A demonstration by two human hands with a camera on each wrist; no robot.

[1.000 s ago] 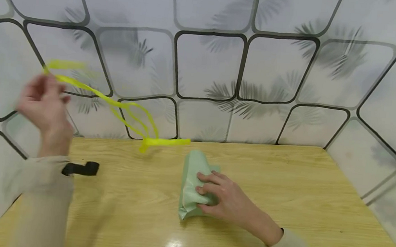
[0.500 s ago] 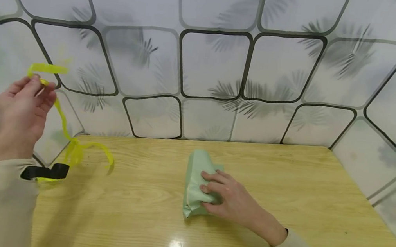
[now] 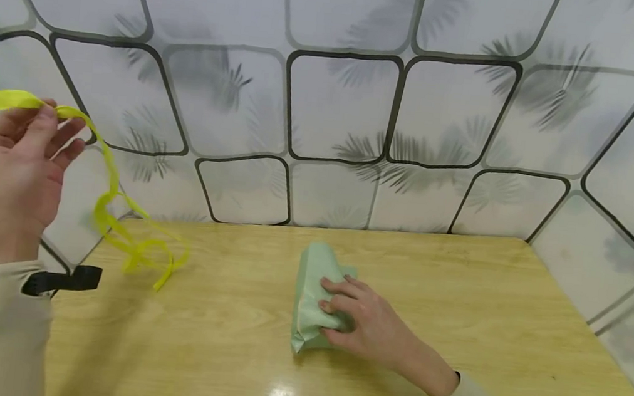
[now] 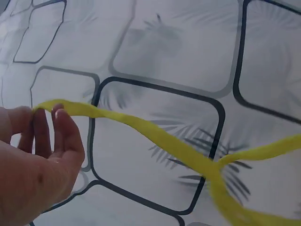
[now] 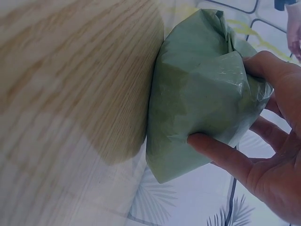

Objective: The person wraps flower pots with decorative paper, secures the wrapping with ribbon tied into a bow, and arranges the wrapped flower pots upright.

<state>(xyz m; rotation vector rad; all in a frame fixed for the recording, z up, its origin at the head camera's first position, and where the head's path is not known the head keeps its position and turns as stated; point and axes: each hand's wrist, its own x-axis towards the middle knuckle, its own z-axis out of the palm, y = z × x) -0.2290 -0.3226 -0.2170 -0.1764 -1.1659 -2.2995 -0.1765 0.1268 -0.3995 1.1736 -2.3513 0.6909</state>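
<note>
Raised at the far left of the head view, my left hand (image 3: 20, 166) pinches a long yellow ribbon (image 3: 109, 170) between thumb and fingers. One length of it runs out of frame to the left; the rest hangs in loose loops down over the table's back left. In the left wrist view the ribbon (image 4: 160, 137) trails from the fingertips and splits into two strands. Mid-table sits a pale green wrapped package (image 3: 313, 292), its wrapping folded and creased. My right hand (image 3: 371, 322) grips it from the right, with thumb and fingers on the wrapped package (image 5: 197, 89) in the right wrist view.
The wooden table (image 3: 214, 340) spans the lower head view. A patterned wall covering (image 3: 336, 105) with dark outlines and leaf prints stands right behind its back edge and along both sides. Black straps (image 3: 61, 279) sit at the sleeve cuffs.
My left hand has moved left, drawing the yellow ribbon with it; the ribbon's loose end swung from the table's middle to its back left. My right hand stays on the package.
</note>
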